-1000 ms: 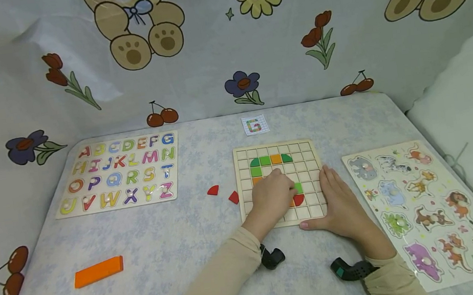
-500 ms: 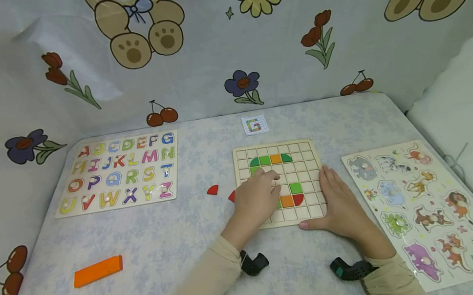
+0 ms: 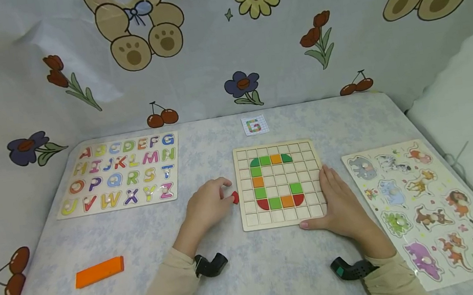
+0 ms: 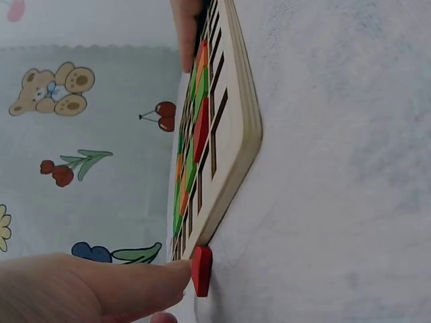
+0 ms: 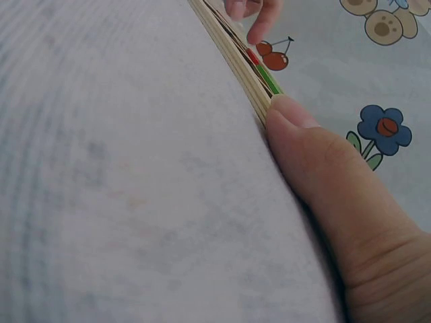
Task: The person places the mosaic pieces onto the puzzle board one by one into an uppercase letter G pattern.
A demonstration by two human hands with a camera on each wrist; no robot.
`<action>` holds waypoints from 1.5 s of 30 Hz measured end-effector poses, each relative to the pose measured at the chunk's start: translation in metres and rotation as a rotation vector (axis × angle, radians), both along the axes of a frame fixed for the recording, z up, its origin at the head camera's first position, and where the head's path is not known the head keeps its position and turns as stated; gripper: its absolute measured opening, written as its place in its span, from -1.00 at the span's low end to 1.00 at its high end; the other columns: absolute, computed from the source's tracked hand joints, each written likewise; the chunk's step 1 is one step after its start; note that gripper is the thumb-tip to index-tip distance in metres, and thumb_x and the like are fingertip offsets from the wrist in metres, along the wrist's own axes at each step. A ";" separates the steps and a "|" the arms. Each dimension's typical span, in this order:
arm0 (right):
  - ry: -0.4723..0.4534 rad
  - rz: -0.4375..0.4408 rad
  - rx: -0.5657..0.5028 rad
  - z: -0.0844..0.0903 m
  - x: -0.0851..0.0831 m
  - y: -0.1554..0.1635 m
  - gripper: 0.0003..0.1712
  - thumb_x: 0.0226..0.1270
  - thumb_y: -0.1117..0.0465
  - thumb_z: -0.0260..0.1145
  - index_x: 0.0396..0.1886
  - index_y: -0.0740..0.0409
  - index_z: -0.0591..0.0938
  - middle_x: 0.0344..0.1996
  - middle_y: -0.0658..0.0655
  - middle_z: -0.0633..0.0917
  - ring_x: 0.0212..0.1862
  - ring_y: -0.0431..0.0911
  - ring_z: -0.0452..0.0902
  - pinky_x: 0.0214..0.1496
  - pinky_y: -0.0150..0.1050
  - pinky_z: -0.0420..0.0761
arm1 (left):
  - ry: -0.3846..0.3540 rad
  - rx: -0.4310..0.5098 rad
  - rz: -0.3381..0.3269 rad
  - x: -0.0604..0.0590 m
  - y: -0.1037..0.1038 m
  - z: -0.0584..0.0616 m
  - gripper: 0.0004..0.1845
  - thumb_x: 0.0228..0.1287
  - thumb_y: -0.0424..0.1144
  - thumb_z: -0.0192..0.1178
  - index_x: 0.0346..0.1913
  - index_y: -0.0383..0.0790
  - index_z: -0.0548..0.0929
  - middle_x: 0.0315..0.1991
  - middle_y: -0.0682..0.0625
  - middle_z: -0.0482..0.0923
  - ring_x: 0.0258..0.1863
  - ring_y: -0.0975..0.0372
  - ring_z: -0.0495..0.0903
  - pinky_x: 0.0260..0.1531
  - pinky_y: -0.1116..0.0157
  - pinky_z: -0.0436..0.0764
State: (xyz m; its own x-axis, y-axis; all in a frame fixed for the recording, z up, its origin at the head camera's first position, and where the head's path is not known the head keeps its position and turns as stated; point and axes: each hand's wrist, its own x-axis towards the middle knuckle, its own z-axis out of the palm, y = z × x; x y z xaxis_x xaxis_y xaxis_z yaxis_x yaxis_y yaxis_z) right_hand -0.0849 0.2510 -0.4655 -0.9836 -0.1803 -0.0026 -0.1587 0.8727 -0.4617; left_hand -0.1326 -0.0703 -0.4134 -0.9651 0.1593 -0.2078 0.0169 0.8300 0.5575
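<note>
A square wooden grid board (image 3: 314, 209) holds green, orange and red pieces arranged in a C-like outline. Just left of it, a small red piece (image 3: 235, 197) lies by the board's edge; the left wrist view shows this red piece (image 4: 201, 271) right at the left thumb (image 4: 145, 286). My left hand (image 3: 208, 204) is beside the board, thumb and index finger apart and the thumb tip at the red piece. My right hand (image 3: 345, 208) steadies the board, fingers straight along its right side and thumb (image 5: 323, 168) against its front edge.
Behind the board lies a small pattern card (image 3: 255, 125). An alphabet puzzle (image 3: 120, 174) is at the back left, an orange block (image 3: 99, 272) at the front left. An animal puzzle (image 3: 437, 214) lies close to the right forearm. A printed cloth (image 3: 202, 48) hangs behind the table.
My left hand has moved left off the board to the red piece beside it, uncovering the pieces in the grid. It now covers the second loose red piece. The right hand has stayed put.
</note>
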 end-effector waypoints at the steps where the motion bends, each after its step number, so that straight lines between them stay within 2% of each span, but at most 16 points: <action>1: 0.001 -0.002 -0.001 0.000 0.000 0.000 0.77 -0.38 -0.52 0.54 0.57 0.35 -0.22 0.59 0.34 -0.21 0.60 0.28 -0.28 0.50 0.30 -0.03 | -0.012 0.005 -0.010 0.001 -0.001 -0.001 -0.66 0.28 -0.12 0.31 0.11 0.03 0.64 -0.40 0.04 0.50 -0.56 0.19 0.46 -0.59 0.28 0.40; 5: -0.006 -0.010 -0.005 0.000 0.001 -0.001 0.77 -0.38 -0.52 0.55 0.57 0.35 -0.22 0.59 0.35 -0.20 0.60 0.28 -0.28 0.49 0.31 -0.03 | -0.031 0.029 -0.043 0.005 -0.002 -0.004 -0.65 0.22 -0.12 0.38 0.08 0.06 0.65 -0.43 0.06 0.50 -0.57 0.22 0.44 -0.60 0.29 0.37; 13: -0.017 -0.008 0.000 0.000 0.001 -0.001 0.77 -0.38 -0.53 0.53 0.57 0.33 -0.23 0.59 0.33 -0.21 0.60 0.27 -0.29 0.50 0.32 -0.03 | 0.030 0.001 -0.029 0.009 -0.005 -0.008 -0.70 0.15 -0.07 0.45 -0.06 0.03 0.66 -0.48 0.06 0.47 -0.57 0.21 0.41 -0.61 0.29 0.33; 18: -0.009 -0.002 -0.003 0.000 0.001 0.000 0.77 -0.36 -0.53 0.53 0.57 0.34 -0.23 0.59 0.34 -0.21 0.60 0.28 -0.29 0.49 0.33 -0.04 | 0.032 -0.022 0.004 0.011 -0.009 -0.010 -0.69 0.10 -0.03 0.48 -0.15 0.00 0.63 -0.41 0.06 0.48 -0.50 0.20 0.44 -0.54 0.28 0.36; 24: -0.007 0.002 -0.008 -0.001 0.001 0.000 0.77 -0.36 -0.53 0.53 0.57 0.34 -0.24 0.59 0.34 -0.21 0.60 0.29 -0.28 0.50 0.32 -0.04 | 0.052 -0.024 0.017 0.012 -0.011 -0.013 -0.69 0.07 -0.05 0.50 -0.12 0.04 0.69 -0.28 0.07 0.54 -0.34 0.21 0.51 -0.42 0.29 0.44; 29: -0.010 -0.001 -0.007 -0.001 0.000 0.001 0.76 -0.35 -0.53 0.53 0.57 0.34 -0.25 0.59 0.33 -0.22 0.60 0.28 -0.30 0.50 0.32 -0.05 | 0.074 -0.003 -0.006 0.014 -0.015 -0.016 -0.76 0.09 -0.09 0.49 -0.18 0.06 0.70 -0.29 0.08 0.53 -0.32 0.22 0.53 -0.38 0.28 0.48; 36: -0.016 -0.003 -0.008 0.000 0.001 0.001 0.76 -0.35 -0.53 0.52 0.57 0.34 -0.25 0.59 0.33 -0.22 0.60 0.28 -0.30 0.50 0.32 -0.05 | 0.084 0.063 -0.030 0.017 -0.018 -0.016 -0.77 0.12 -0.16 0.48 -0.26 0.08 0.60 -0.22 0.15 0.60 -0.21 0.24 0.56 -0.19 0.21 0.54; 45: -0.014 -0.002 -0.001 0.001 0.000 0.001 0.76 -0.35 -0.54 0.51 0.57 0.33 -0.25 0.59 0.32 -0.23 0.61 0.26 -0.31 0.51 0.30 -0.06 | 0.088 0.113 -0.026 0.015 -0.019 -0.014 -0.80 0.19 -0.26 0.42 -0.27 0.09 0.59 -0.34 0.17 0.61 -0.32 0.25 0.53 -0.28 0.27 0.49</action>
State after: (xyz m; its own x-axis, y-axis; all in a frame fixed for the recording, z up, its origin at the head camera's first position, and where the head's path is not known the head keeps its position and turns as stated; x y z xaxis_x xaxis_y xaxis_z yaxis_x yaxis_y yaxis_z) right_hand -0.0851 0.2521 -0.4647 -0.9838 -0.1786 -0.0163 -0.1508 0.8725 -0.4648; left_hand -0.1179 -0.0890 -0.4274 -0.9741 0.2022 -0.1016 0.0908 0.7605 0.6430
